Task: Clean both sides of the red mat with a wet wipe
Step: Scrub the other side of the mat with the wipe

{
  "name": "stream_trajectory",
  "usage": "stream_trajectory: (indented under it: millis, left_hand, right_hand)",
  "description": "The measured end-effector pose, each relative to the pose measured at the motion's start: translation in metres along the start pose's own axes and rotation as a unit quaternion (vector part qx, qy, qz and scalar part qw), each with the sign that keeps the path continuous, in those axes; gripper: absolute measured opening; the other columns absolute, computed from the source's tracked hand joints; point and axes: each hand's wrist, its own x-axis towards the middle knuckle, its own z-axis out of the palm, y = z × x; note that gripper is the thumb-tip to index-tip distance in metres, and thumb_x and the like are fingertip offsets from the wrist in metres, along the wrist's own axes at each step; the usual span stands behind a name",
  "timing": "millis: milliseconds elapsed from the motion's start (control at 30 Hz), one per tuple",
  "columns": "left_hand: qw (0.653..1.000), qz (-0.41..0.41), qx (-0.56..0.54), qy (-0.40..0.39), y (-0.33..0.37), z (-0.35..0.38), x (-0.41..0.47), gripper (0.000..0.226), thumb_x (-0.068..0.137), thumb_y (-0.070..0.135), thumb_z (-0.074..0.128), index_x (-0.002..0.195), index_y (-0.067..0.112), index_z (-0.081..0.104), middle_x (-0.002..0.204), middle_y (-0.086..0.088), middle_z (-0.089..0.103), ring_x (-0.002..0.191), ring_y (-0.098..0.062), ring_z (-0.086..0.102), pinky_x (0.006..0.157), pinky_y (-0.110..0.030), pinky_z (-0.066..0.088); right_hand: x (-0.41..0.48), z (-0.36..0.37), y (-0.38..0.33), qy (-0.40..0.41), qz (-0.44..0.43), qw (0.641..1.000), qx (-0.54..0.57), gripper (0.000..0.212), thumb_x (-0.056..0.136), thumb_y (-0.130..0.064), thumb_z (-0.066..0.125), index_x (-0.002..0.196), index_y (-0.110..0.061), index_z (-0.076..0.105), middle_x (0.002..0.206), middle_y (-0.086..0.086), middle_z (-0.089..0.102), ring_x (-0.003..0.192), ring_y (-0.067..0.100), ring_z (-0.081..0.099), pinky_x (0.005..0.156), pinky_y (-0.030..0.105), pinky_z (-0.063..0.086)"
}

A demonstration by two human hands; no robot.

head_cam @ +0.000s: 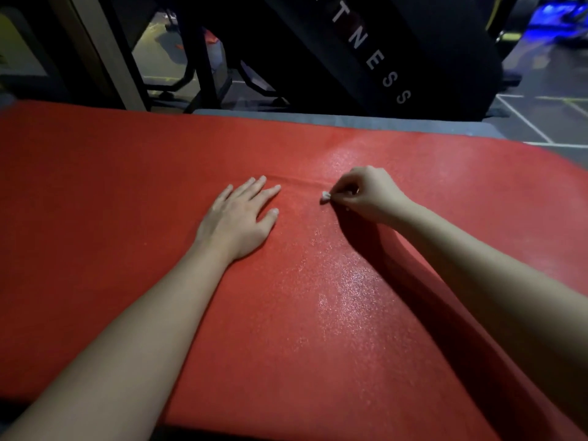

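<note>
The fingertips of the right hand are curled in tight and pinch a small white wad, the wet wipe. It pokes out to the left and touches the red mat. Bunched that small, it probably lets the person press hard on one spot, beside a faint crease running across the mat. The left hand lies flat just to the left, its fingers straight and spread, holding nothing; it seems placed to pin the mat against sliding. A wet sheen covers the middle and right of the mat, so this face looks partly wiped, while the left part looks dry. The mat fills the near scene. I count one wipe, one mat and two hands. One dark gym machine stands beyond the far edge.
</note>
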Motion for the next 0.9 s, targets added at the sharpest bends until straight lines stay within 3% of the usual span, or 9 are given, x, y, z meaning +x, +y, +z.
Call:
stream_trajectory:
  millis: [67,233,267,433,467,600,667,800,900]
  left_hand:
    - [1.000,0.000,0.001,0.001,0.000,0.000,0.001,0.055,0.102,0.053,0.033,0.156,0.041,0.030,0.167,0.012,0.021,0.154,-0.005,0.013,0.127,-0.039,0.009]
    - [1.000,0.000,-0.002,0.000,0.000,0.000,0.002,0.055,0.102,0.052,0.033,0.156,0.041,0.030,0.167,0.011,0.021,0.154,-0.005,0.013,0.127,-0.040,0.009]
    - [1.000,0.000,-0.002,-0.001,0.000,0.000,0.002,0.055,0.102,0.052,0.034,0.156,0.041,0.031,0.167,0.011,0.021,0.154,-0.005,0.013,0.127,-0.039,0.008]
    - [1.000,-0.002,-0.007,-0.001,0.001,-0.002,0.000,0.054,0.102,0.052,0.035,0.155,0.041,0.032,0.167,0.010,0.023,0.154,-0.005,0.015,0.127,-0.040,0.009]
    - [1.000,-0.003,-0.007,-0.001,0.002,-0.003,0.000,0.055,0.102,0.052,0.034,0.155,0.041,0.032,0.167,0.010,0.023,0.154,-0.006,0.015,0.127,-0.040,0.010]
    - [1.000,-0.004,-0.011,-0.003,0.002,-0.005,0.000,0.054,0.102,0.052,0.035,0.155,0.041,0.033,0.166,0.010,0.024,0.153,-0.005,0.016,0.127,-0.039,0.009]
    - [1.000,-0.006,-0.013,-0.006,0.003,-0.007,0.000,0.054,0.102,0.051,0.036,0.155,0.041,0.034,0.166,0.010,0.024,0.153,-0.006,0.016,0.127,-0.039,0.009]
    - [1.000,-0.006,-0.019,0.003,0.005,-0.009,-0.002,0.053,0.102,0.048,0.039,0.154,0.037,0.039,0.165,0.005,0.029,0.153,-0.011,0.021,0.126,-0.038,0.012]
    - [0.999,-0.005,-0.024,0.033,0.007,-0.011,-0.005,0.050,0.102,0.044,0.044,0.149,0.030,0.048,0.162,0.001,0.036,0.150,-0.017,0.030,0.124,-0.039,0.020]
  right_hand:
    - [-0.005,0.000,-0.004,0.003,0.008,1.000,0.004,0.011,0.086,-0.025,0.074,0.094,-0.020,0.079,0.087,-0.005,0.072,0.084,0.015,0.067,0.066,0.021,0.043]
    - [-0.060,-0.012,-0.023,-0.171,-0.059,0.983,0.031,0.026,0.079,-0.054,0.074,0.090,-0.030,0.078,0.083,-0.013,0.072,0.076,0.000,0.064,0.065,0.017,0.048]
    - [-0.066,-0.011,-0.021,-0.156,-0.063,0.985,0.040,0.026,0.079,-0.054,0.074,0.090,-0.031,0.078,0.083,-0.013,0.070,0.076,0.001,0.063,0.065,0.018,0.047]
    - [-0.070,0.009,-0.011,0.068,0.002,0.997,0.028,0.012,0.085,-0.037,0.077,0.086,-0.025,0.078,0.080,-0.005,0.063,0.074,0.012,0.059,0.066,0.022,0.037]
    - [-0.076,0.010,-0.015,0.057,-0.006,0.998,0.024,0.013,0.085,-0.039,0.077,0.086,-0.026,0.078,0.080,-0.006,0.063,0.074,0.012,0.060,0.066,0.022,0.039]
    - [-0.125,-0.003,-0.042,-0.117,-0.080,0.987,0.071,0.025,0.083,-0.051,0.073,0.088,-0.028,0.078,0.080,-0.011,0.065,0.074,0.004,0.061,0.065,0.017,0.043]
    - [-0.136,-0.002,-0.042,-0.098,-0.083,0.989,0.072,0.019,0.084,-0.045,0.075,0.089,-0.028,0.079,0.082,-0.010,0.065,0.073,0.004,0.061,0.064,0.016,0.043]
    - [-0.137,0.009,-0.037,0.037,-0.003,0.998,0.056,0.012,0.086,-0.040,0.075,0.087,-0.028,0.078,0.084,-0.007,0.061,0.073,0.006,0.058,0.068,0.024,0.045]
    - [-0.165,0.000,-0.057,-0.068,-0.037,0.993,0.090,0.023,0.084,-0.050,0.072,0.090,-0.028,0.079,0.085,-0.010,0.064,0.077,0.006,0.061,0.068,0.020,0.046]
